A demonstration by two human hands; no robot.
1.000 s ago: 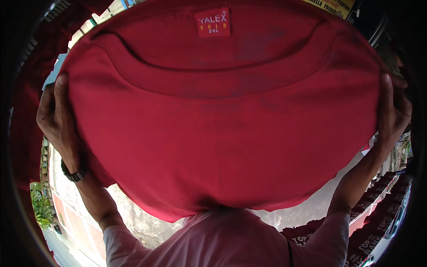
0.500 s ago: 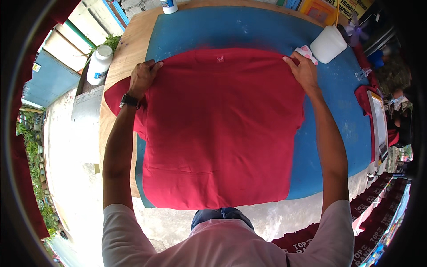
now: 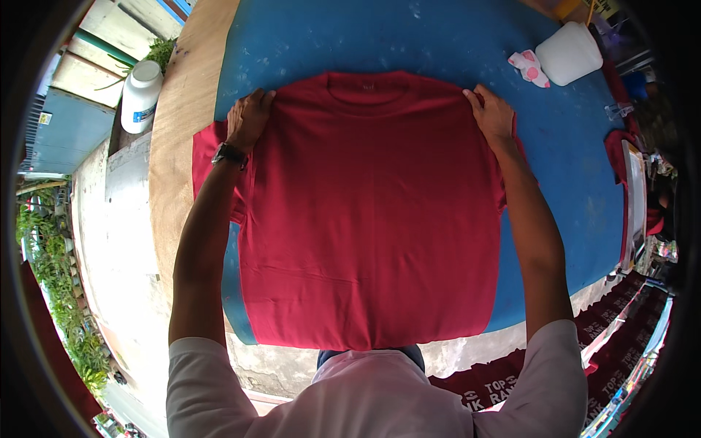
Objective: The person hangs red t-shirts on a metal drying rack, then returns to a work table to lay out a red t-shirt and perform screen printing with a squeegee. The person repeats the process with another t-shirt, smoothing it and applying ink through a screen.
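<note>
A dark red T-shirt (image 3: 372, 219) is spread out before me, its neckline at the far end and its hem toward my body. My left hand (image 3: 250, 118) pinches the cloth at the left shoulder, and a dark watch sits on that wrist. At the opposite shoulder, my right hand (image 3: 492, 117) grips the cloth between thumb and fingers. Both sleeves hang out past my hands. Beneath the shirt is a blue-topped table (image 3: 562, 190), and the hem reaches its near edge.
At the far right of the table stand a white plastic container (image 3: 569, 55) and a pink-and-white cloth (image 3: 529, 68). A white jar (image 3: 142, 95) is beyond the bare wood edge (image 3: 186, 109) on the left. A framed screen (image 3: 635, 197) and printed red shirts (image 3: 613, 314) lie to the right.
The shirt has come down flatter onto the table, and its neck opening now shows. Both hands still hold the shoulders. The view has shifted, so the table's far edge has largely left the picture.
</note>
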